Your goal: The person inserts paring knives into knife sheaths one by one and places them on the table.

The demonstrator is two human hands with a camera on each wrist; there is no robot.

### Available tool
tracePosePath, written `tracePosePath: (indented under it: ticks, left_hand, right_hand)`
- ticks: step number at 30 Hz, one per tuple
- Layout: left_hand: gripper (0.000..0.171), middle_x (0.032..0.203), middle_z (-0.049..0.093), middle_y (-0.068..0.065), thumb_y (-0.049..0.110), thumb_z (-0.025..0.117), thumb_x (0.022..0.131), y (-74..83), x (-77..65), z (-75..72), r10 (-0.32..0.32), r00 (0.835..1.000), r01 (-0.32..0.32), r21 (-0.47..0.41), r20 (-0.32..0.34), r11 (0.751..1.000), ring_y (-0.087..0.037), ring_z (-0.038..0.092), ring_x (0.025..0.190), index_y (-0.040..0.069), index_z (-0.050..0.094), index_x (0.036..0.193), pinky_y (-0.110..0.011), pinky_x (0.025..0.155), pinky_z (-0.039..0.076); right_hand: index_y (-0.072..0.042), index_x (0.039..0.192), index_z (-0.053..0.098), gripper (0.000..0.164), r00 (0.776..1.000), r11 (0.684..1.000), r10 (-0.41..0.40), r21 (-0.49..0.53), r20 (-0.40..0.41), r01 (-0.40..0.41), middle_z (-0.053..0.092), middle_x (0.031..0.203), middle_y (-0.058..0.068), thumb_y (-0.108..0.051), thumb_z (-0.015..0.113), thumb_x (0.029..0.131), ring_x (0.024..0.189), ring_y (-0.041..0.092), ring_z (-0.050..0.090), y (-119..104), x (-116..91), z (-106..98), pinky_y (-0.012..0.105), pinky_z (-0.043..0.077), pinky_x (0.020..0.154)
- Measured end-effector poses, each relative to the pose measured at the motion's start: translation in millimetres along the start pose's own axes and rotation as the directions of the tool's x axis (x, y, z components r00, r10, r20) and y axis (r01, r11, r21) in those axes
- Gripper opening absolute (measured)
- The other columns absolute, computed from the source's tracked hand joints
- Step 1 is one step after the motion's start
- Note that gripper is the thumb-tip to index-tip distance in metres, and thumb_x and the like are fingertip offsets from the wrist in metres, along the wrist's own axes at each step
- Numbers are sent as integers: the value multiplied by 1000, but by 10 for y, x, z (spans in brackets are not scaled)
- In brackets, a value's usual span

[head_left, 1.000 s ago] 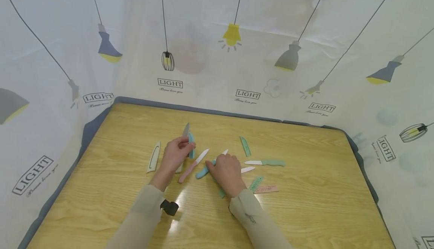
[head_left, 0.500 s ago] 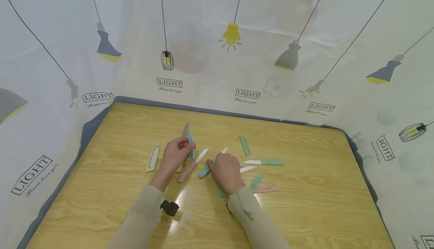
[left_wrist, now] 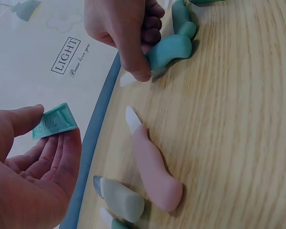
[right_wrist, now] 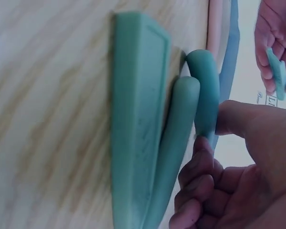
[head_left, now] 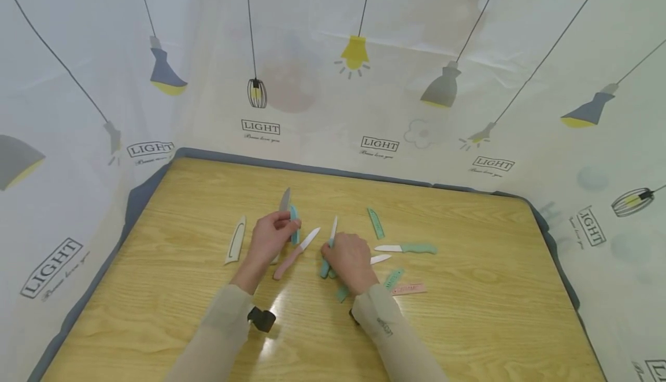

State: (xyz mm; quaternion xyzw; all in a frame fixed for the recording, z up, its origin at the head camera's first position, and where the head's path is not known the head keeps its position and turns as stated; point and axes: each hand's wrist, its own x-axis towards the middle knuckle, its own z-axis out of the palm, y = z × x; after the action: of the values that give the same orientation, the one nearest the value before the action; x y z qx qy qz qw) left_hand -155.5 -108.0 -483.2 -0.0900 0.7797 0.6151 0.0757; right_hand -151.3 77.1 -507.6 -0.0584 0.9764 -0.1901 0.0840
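Embossed sheath (left_wrist: 55, 121); knife handle (left_wrist: 171, 50) — smoothly curved

We see a light-blue knife sheath (head_left: 294, 225), narrow and flat with raised lettering on one face, held raised and pinched in the left hand (head_left: 269, 233), its length running near to far. To its right we see a blue-handled knife (head_left: 331, 244), pinched in the right hand (head_left: 351, 259), its smooth, rounded handle near and its bare white blade pointing far.
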Motion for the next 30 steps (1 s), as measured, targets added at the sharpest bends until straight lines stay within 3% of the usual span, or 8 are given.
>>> tracePosePath:
  ticks: [7, 10, 13, 18, 23, 30]
  left_hand:
    - [44, 106, 66, -12, 31, 69, 88, -28, -4, 39, 60, 996, -53, 99, -63, 994, -23, 62, 94, 2, 64, 119, -34, 77, 54]
    - [37, 101, 67, -10, 30, 70, 87, -35, -5, 62, 70, 995, -63, 97, -74, 993, -22, 62, 89, 3, 67, 113, -32, 72, 54]
    - [33, 97, 67, -9, 28, 71, 87, -31, -10, 82, 66, 995, -60, 78, -75, 995, -20, 62, 83, 4, 67, 109, -28, 67, 54]
    - [31, 93, 66, -10, 24, 71, 87, -28, -24, 122, 39, 997, -38, 11, -71, 999, -18, 62, 77, 2, 66, 107, -24, 64, 55]
    - [29, 92, 66, -10, 22, 70, 88, -34, -45, 161, 23, 998, -25, -33, -64, 999, -18, 62, 78, 0, 65, 107, -24, 66, 56]
    - [29, 97, 65, -11, 22, 68, 89, -51, -61, 200, 7, 999, -11, -81, -46, 997, -21, 63, 81, 1, 65, 109, -29, 70, 56]
  right_hand:
    - [-17, 44, 49, 50, 1000, 998, -20, 61, -17, 21, 40, 37, -9, -33, 55, 91, 31, 4, 36, 17, -67, -91, 18, 28, 29]
    - [-17, 44, 43, 51, 999, 997, -40, 63, -36, 43, 34, 36, -10, -34, 55, 91, 31, 3, 30, 19, -114, -148, 17, 23, 29]
    - [-18, 45, 42, 51, 997, 996, -50, 69, -52, 54, 32, 38, -10, -36, 56, 90, 33, 4, 28, 29, -167, -204, 17, 20, 30]
    - [-17, 56, 49, 38, 995, 995, -48, 80, -92, 56, 42, 47, -8, -37, 56, 88, 40, 6, 35, 71, -276, -277, 20, 25, 34]
    - [-15, 71, 55, 25, 992, 993, -69, 93, -102, 79, 45, 51, -6, -33, 56, 89, 42, 7, 35, 140, -395, -307, 21, 26, 36]
    - [-10, 90, 63, 23, 991, 981, -105, 152, -86, 117, 57, 61, -7, -32, 58, 93, 42, 6, 41, 227, -522, -316, 20, 34, 37]
